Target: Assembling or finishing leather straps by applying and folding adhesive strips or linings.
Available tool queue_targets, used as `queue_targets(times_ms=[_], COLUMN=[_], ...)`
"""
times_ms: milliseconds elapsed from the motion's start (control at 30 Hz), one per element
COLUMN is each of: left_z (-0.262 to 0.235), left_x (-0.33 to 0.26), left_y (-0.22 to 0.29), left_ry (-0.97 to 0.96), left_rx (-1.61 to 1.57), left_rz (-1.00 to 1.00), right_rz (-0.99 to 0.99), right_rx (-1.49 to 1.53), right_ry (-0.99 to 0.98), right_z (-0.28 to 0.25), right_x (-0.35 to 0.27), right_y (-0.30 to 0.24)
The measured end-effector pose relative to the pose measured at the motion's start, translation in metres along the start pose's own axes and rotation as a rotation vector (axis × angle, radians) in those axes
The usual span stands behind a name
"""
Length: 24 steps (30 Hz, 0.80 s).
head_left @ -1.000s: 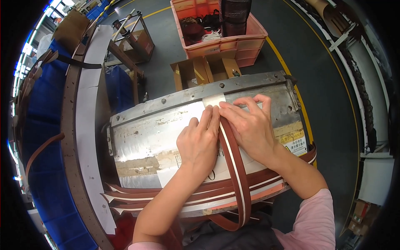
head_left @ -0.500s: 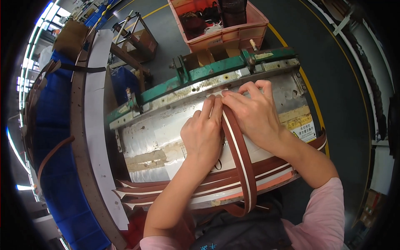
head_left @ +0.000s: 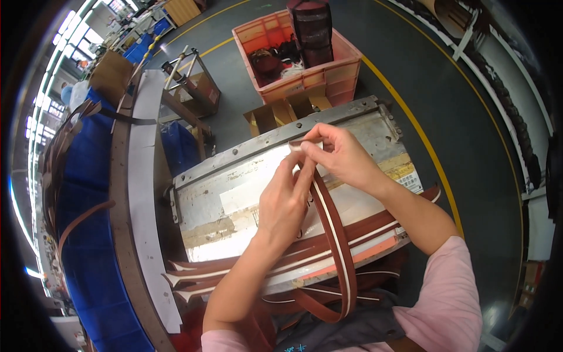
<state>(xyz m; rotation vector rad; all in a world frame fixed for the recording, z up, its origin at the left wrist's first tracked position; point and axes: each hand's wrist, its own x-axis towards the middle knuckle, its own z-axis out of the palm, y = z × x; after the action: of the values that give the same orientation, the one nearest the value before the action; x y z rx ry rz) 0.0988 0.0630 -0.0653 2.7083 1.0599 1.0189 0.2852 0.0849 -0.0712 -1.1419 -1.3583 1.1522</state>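
Note:
A brown strap with a white stripe (head_left: 336, 234) runs from my fingers toward me over the metal-topped machine (head_left: 205, 205). It loops down past the near edge. My left hand (head_left: 284, 199) is closed on the strap near its far end, fingertips pinched together. My right hand (head_left: 349, 161) pinches the strap's tip (head_left: 295, 144), where a pale underside shows, thumb and forefinger meeting just above my left fingertips. Beneath my hands lies white sheet material on the metal. Several more brown straps with white stripes (head_left: 246, 270) lie crosswise along the near edge, under the held one.
Behind the machine's far metal bar (head_left: 264, 139) stand an open cardboard box (head_left: 264, 120) and a pink crate (head_left: 346, 70) with dark items. At left are a long white board (head_left: 143, 193) and blue sheeting (head_left: 88, 223). A wheeled metal frame (head_left: 196, 88) stands beyond.
The green bar with levers along the machine's far edge has gone from view. My hands have lifted slightly from the plate, and the strap's tip now shows. The view has shifted.

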Motion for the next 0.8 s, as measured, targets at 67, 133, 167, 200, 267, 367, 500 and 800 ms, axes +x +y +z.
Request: queue_targets(times_ms=[67,133,167,200,267,367,500,800], left_z=[-0.015,-0.036,-0.055,-0.067,-0.082,-0.086,-0.087,-0.095], left_x=[0.005,0.019,0.022,0.022,0.015,-0.005,-0.034,-0.091], left_y=[0.003,0.000,0.005,0.005,0.007,0.021,0.037,0.067], left_ry=[0.207,0.425,0.291,0.208,0.032,0.114,0.219,0.323], left_rx=[-0.015,-0.067,-0.283,-0.588,-0.988,-0.920,-0.973,-0.952], left_rz=[-0.054,-0.176,-0.377,-0.483,-0.567,-0.491,-0.487,-0.555], right_rz=[-0.025,-0.033,-0.045,-0.133,-0.294,-0.243,-0.201,-0.058], right_rx=[0.040,0.081,0.078,-0.006,-0.099,-0.067,0.136,0.354], right_ry=[-0.002,-0.017,-0.027,-0.039,-0.051,-0.075,-0.062,-0.114], right_z=[-0.001,-0.004,-0.002,0.004,0.017,0.027,0.040,0.066], right_x=[-0.006,-0.009,-0.014,-0.021,-0.035,-0.051,-0.069,-0.110], right_y=[-0.014,-0.029,-0.040,-0.054,-0.073,-0.083,-0.082,-0.074])
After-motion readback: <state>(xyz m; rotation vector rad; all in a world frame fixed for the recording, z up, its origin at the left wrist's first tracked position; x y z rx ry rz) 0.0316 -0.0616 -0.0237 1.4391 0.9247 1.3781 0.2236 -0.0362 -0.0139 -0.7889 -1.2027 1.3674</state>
